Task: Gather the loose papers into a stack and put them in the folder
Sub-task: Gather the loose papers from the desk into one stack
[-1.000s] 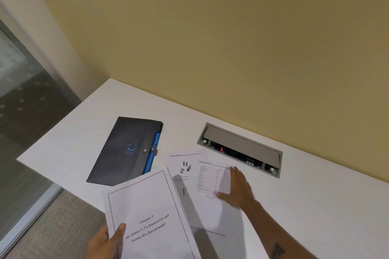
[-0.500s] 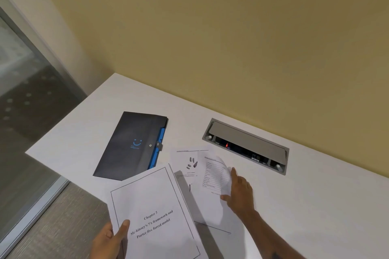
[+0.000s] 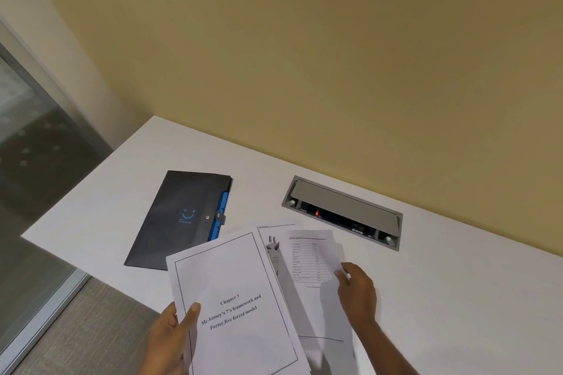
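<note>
Your left hand [image 3: 166,341] is clamped on the title sheet [image 3: 234,307]: the thumb lies across its front near the left edge and the fingers [image 3: 172,315] sit behind it. That sheet is raised above the worktop [image 3: 457,298] and tilted, its heading reading "Chapter 3". Its far left corner overlaps the near corner of the folder [image 3: 179,219].

Your right hand [image 3: 358,292] pinches the right edge of the table sheet [image 3: 310,259], thumb on top and fingers closed beneath. That edge curls upward; how much of the sheet is off the worktop cannot be determined.

A third sheet [image 3: 271,240], bearing a small drawing, lies between the two, partly covered by both. A further sheet [image 3: 323,323] extends toward you beneath the table sheet; whether it is separate from the third cannot be told.

The folder is dark with a blue smiling mark and a blue edge. It lies flat and closed on the worktop, left of the papers, its snap tab on the right side.

A grey socket box [image 3: 342,211] with its lid raised is set into the worktop beyond the papers, near the yellow wall [image 3: 304,70].
</note>
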